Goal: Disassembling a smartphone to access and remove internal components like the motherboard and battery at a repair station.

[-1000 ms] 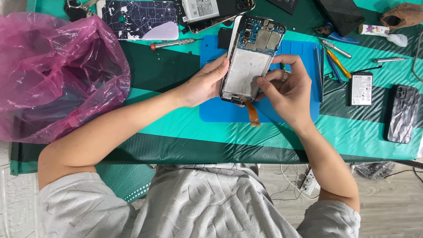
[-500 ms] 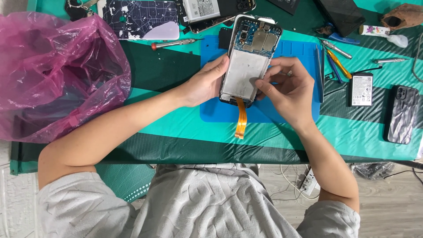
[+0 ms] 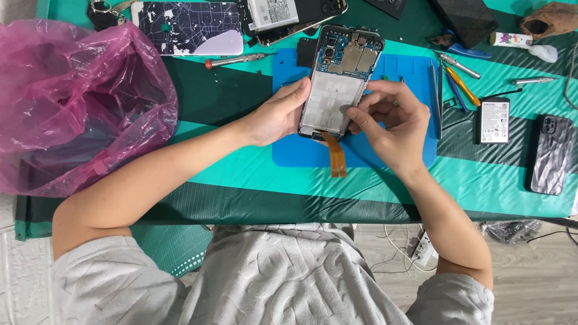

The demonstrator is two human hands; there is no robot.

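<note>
An opened phone (image 3: pixel 341 78) with its back off lies tilted over a blue work mat (image 3: pixel 385 153), its blue circuit board at the far end and a pale metal plate in the middle. An orange flex ribbon (image 3: pixel 336 155) hangs from its near end onto the mat. My left hand (image 3: pixel 280 113) grips the phone's left edge. My right hand (image 3: pixel 388 120) rests on the phone's right side, fingertips pinched together on the plate near the lower right.
A crumpled pink plastic bag (image 3: pixel 72 108) fills the left. At the back lie a phone with a cracked screen (image 3: pixel 186 27), another opened phone (image 3: pixel 292 15) and a red-handled screwdriver (image 3: pixel 235 60). Tweezers and tools (image 3: pixel 457 75), a loose battery (image 3: pixel 495 120) and a dark phone case (image 3: pixel 549 153) lie to the right.
The orange ribbon has swung from curled under the phone to hanging straight down onto the mat. My right fingers have moved from the phone's lower edge up onto the plate.
</note>
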